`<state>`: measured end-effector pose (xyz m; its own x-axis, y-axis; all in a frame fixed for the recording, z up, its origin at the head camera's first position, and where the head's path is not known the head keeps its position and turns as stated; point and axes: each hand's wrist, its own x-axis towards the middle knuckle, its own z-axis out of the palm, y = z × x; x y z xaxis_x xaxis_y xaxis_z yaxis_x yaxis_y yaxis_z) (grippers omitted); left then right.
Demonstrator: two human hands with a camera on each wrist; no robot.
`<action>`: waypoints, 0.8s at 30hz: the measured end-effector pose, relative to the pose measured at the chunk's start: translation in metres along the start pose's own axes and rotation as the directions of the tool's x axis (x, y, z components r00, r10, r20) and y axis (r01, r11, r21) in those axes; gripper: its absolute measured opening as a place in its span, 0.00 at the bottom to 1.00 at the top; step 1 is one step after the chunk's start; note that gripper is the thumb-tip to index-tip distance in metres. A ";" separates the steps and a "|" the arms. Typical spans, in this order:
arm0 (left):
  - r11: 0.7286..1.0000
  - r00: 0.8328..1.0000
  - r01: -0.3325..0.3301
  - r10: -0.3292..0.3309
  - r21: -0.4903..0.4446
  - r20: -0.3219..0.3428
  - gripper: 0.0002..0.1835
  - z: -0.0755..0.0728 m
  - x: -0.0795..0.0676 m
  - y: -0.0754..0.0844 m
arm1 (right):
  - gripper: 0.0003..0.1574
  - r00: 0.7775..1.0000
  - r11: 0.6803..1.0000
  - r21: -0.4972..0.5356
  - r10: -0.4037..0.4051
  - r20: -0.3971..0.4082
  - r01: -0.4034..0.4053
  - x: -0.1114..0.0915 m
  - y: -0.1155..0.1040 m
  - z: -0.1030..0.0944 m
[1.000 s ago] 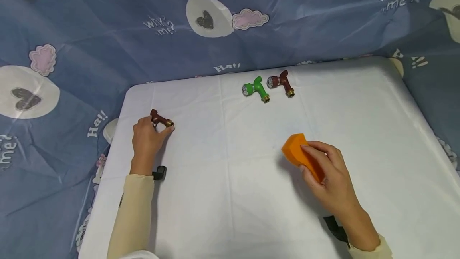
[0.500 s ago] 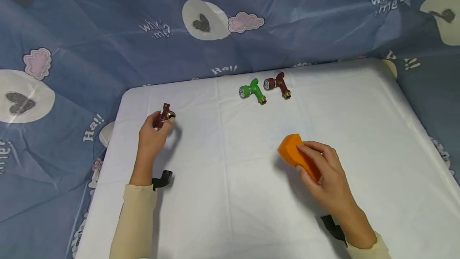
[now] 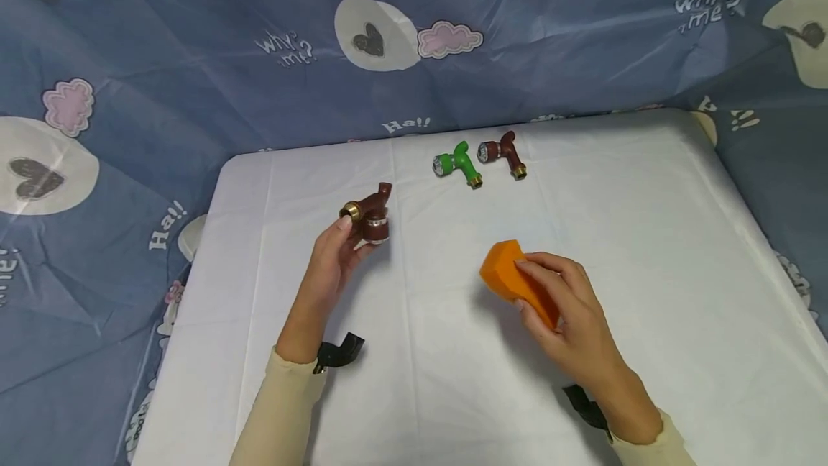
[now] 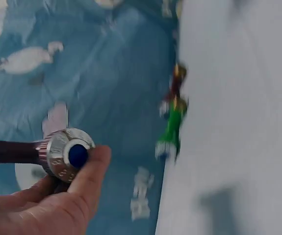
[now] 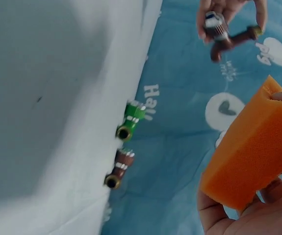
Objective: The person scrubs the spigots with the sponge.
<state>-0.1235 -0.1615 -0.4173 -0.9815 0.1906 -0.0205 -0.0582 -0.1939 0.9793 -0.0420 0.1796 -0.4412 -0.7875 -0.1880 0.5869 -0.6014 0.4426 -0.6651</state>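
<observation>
Left of the table's middle, my left hand (image 3: 330, 261) grips a brown tap (image 3: 371, 216) with a brass threaded end, held above the cloth. Its silver knob with a blue centre (image 4: 78, 155) faces the left wrist camera, the fingers wrapped by its side. My right hand (image 3: 576, 315) holds an orange sponge (image 3: 511, 275) between thumb and fingers, over the right half of the table. The right wrist view shows the sponge (image 5: 253, 152) as a thick block pinched at its ends. Farther back lie a green tap (image 3: 461, 162) and another brown tap (image 3: 506, 153), side by side.
A white cloth (image 3: 453, 372) covers the table. Behind it and along the left side hangs a blue printed curtain (image 3: 226, 49), meeting the table's far edge just past the two lying taps. Black wrist straps (image 3: 339, 351) sit on both forearms.
My left hand has lifted the brown tap from the table's left side, turned it and carried it right towards the middle. The right hand with the sponge has shifted slightly left.
</observation>
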 end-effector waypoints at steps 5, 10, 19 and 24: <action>0.970 0.983 -0.024 0.067 -0.242 0.171 0.34 0.039 -0.014 -0.009 | 0.29 0.998 0.997 0.026 -0.067 0.011 0.066 0.011 -0.013 0.008; 0.922 0.962 -0.009 0.113 -0.388 0.247 0.34 0.075 -0.025 -0.020 | 0.28 0.982 0.981 0.046 -0.190 0.011 0.190 0.025 -0.032 0.020; 0.937 0.940 0.012 0.109 -0.349 0.324 0.39 0.092 -0.033 -0.028 | 0.22 0.956 0.957 -0.003 -0.290 -0.045 0.290 0.038 -0.049 0.039; 0.952 0.930 0.007 0.107 -0.307 0.352 0.41 0.090 -0.036 -0.030 | 0.20 0.963 0.963 -0.050 -0.267 -0.028 0.265 0.039 -0.044 0.038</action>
<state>-0.0701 -0.0758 -0.4275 -0.8543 0.4957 0.1564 -0.1184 -0.4786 0.8700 -0.0513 0.1199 -0.4067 -0.5945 -0.2750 0.7556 -0.7812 0.4202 -0.4617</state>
